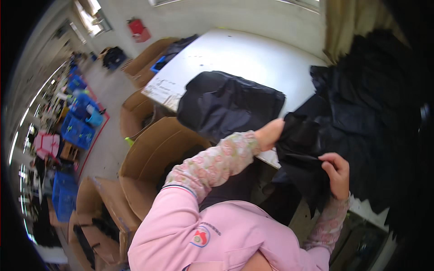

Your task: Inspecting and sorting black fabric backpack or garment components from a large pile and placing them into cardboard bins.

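A black fabric piece (300, 147) hangs between my two hands over the near edge of the white table (253, 54). My left hand (270, 134) grips its upper left part, the fingertips partly hidden by the cloth. On the right, my right hand (335, 174) pinches its lower edge between thumb and fingers. Just beyond my left forearm lies a flat stack of black fabric pieces (230, 101), overhanging the table's near edge. A large heap of black fabric (375, 122) covers the right side, close to my right hand.
Open cardboard boxes (151, 149) with dark cloth inside stand left of the table. Farther left, blue plastic crates (77, 131) line a red floor marking. A red box (138, 29) is on the far wall, and a curtain (352, 27) hangs at the far right.
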`<state>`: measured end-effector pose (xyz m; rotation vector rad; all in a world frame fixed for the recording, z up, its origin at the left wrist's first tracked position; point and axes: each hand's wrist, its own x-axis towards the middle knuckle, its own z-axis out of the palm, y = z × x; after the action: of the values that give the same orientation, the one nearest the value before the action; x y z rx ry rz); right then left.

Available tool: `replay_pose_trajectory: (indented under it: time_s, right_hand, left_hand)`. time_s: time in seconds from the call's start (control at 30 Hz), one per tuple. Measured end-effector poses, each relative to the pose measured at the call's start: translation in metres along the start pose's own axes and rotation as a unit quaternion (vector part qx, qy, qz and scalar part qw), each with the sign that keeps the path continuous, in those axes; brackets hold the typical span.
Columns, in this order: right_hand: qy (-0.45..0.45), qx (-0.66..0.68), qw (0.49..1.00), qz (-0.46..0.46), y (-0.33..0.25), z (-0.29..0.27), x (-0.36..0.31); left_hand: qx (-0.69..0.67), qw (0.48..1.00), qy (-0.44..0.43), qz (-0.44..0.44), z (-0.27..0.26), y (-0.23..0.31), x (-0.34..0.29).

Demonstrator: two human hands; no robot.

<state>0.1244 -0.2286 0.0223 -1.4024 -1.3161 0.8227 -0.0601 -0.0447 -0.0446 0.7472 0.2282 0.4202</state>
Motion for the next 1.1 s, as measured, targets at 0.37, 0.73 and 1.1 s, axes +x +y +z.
replay_pose_trajectory:
  time_s: [0.37, 0.73, 1.1]
  right_hand:
    - [0.379, -0.115, 0.86, -0.321, -0.057, -0.066, 0.024]
    - [0.083, -0.404, 0.899, -0.146, 0.031, -0.052, 0.077]
    - [0.134, -0.278, 0.917, -0.253, -0.049, 0.023, 0.011]
  left_hand:
    - [0.4, 0.911, -0.096, 0.041, -0.016, 0.005, -0.013]
    - [0.232, 0.926, -0.27, -0.123, 0.06, 0.029, -0.046]
    - [0.032, 0.992, -0.079, 0.094, 0.067, 0.012, -0.02]
